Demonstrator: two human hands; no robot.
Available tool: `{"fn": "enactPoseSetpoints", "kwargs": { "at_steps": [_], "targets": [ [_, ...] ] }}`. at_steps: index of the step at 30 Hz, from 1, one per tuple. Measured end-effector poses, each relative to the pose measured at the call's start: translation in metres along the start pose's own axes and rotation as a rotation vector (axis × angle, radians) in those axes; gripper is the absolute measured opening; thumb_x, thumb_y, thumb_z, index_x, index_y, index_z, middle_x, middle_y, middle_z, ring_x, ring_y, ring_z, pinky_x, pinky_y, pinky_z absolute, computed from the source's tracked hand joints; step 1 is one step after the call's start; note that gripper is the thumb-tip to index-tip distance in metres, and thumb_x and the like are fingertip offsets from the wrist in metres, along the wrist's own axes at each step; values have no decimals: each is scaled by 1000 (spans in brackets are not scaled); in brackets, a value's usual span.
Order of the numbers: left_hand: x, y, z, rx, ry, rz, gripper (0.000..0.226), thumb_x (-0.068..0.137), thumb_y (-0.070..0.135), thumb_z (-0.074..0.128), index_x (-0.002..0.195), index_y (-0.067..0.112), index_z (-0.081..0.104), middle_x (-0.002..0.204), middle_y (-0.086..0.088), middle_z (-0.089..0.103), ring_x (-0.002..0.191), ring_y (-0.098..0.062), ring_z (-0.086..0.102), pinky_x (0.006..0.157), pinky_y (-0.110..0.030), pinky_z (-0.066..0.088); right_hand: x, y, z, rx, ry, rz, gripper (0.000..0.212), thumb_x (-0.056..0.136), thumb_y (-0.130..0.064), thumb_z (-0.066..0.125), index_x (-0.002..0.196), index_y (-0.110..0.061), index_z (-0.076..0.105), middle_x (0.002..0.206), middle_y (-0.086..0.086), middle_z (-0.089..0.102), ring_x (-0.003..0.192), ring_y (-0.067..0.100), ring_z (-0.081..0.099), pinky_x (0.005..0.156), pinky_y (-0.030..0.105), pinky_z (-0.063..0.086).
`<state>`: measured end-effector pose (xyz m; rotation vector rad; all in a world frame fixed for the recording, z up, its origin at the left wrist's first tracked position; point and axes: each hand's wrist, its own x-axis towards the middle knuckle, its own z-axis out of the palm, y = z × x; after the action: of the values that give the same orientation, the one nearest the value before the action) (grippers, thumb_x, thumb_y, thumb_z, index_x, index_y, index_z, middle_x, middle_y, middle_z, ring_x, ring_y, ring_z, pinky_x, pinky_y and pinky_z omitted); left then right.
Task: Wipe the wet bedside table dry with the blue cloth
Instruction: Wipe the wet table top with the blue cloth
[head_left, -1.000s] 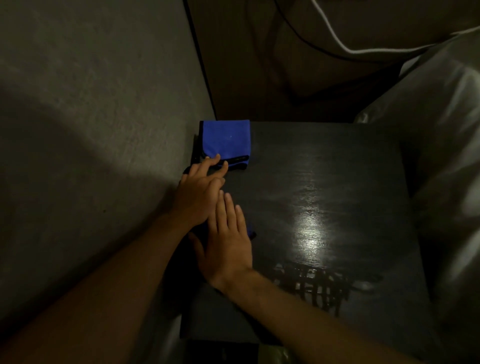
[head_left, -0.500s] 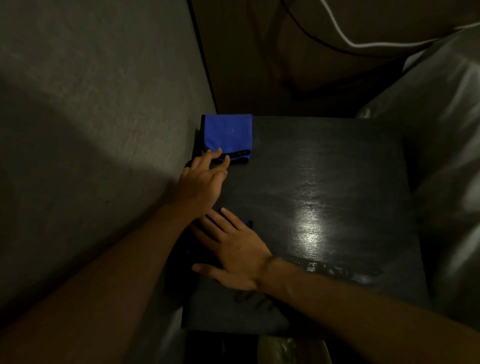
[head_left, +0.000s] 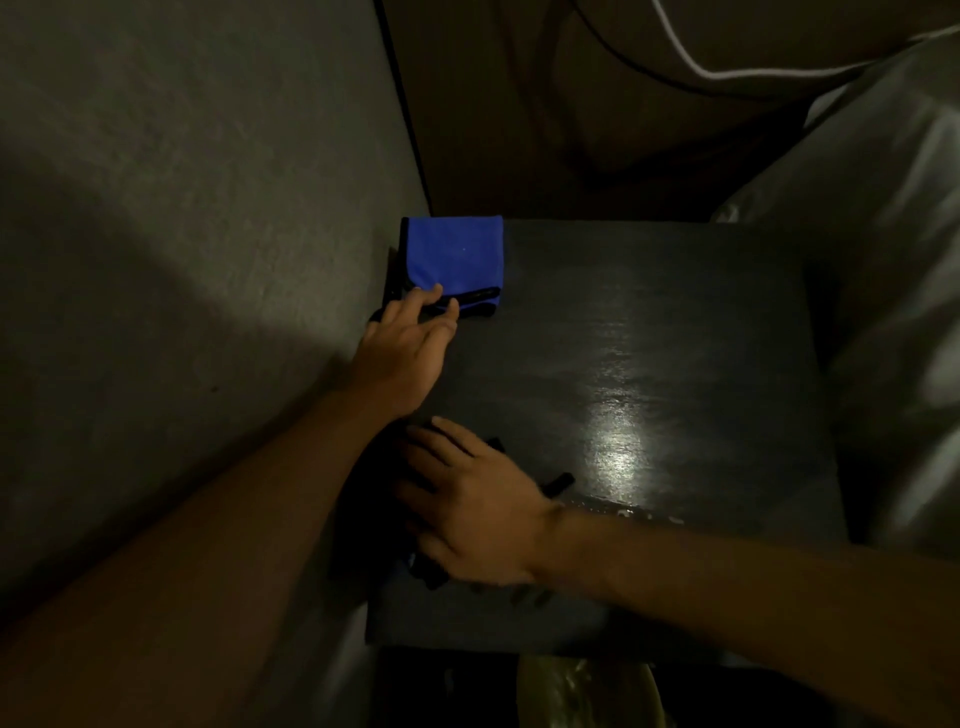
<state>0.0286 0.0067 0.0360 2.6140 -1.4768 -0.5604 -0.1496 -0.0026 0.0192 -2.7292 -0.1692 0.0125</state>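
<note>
progress: I judge early | left hand (head_left: 402, 353) fingers straight, tips touching folded blue cloth (head_left: 457, 254) | right hand (head_left: 478, 504) spread flat on dark fabric (head_left: 558, 480) | bedside table (head_left: 649, 322) glistens, wiping left

A single head-worn camera looks steeply down from close above the dark glossy square bench (head_left: 675, 322), with the grey wall (head_left: 182, 208) at left and pale bedding (head_left: 893, 249) at right.
</note>
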Motion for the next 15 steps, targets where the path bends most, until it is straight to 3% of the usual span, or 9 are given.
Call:
{"fn": "enactPoseSetpoints", "kwargs": {
  "at_steps": [1, 4, 6, 10, 15],
  "targets": [
    [-1, 1, -1, 30, -4, 11, 51, 100, 23, 41, 150, 22, 29, 160, -7, 16, 139, -32, 24, 112, -48, 28, 0, -15, 3, 8, 8, 149, 63, 94, -43, 53, 147, -10, 49, 157, 25, 37, 150, 41, 24, 126, 50, 5],
    [-1, 1, -1, 84, -10, 45, 55, 98, 17, 44, 150, 19, 26, 160, -10, 13, 138, -34, 25, 112, -49, 29, 2, -51, 11, -5, -135, 439, 81, 101, -55, 33, 161, -11, 2, 166, 23, -12, 153, 34, -22, 118, 45, -25],
    [-1, -1, -2, 64, -6, 43, 53, 98, 17, 44, 149, 18, 29, 159, -11, 16, 136, -36, 28, 111, -50, 30, 5, -64, 20, 73, -148, 558, 80, 101, -61, 25, 161, -16, -6, 164, 18, -24, 148, 29, -35, 117, 50, -27],
    [-3, -2, -2, 100, 10, 100, 55, 95, 12, 49, 148, 14, 33, 157, -16, 21, 132, -40, 34, 106, -54, 35, 0, -65, 35, 133, -89, 592, 75, 99, -65, 24, 162, -26, 11, 170, 9, -7, 152, 21, -27, 118, 57, -19],
    [-2, -2, -3, 97, -14, 101, 52, 96, 10, 44, 148, 11, 34, 157, -18, 22, 131, -41, 35, 104, -57, 36, -27, -49, 30, 86, -152, 370, 76, 98, -72, 22, 161, -31, 15, 171, 6, 2, 154, 20, -20, 119, 58, -17]
  ]
}}
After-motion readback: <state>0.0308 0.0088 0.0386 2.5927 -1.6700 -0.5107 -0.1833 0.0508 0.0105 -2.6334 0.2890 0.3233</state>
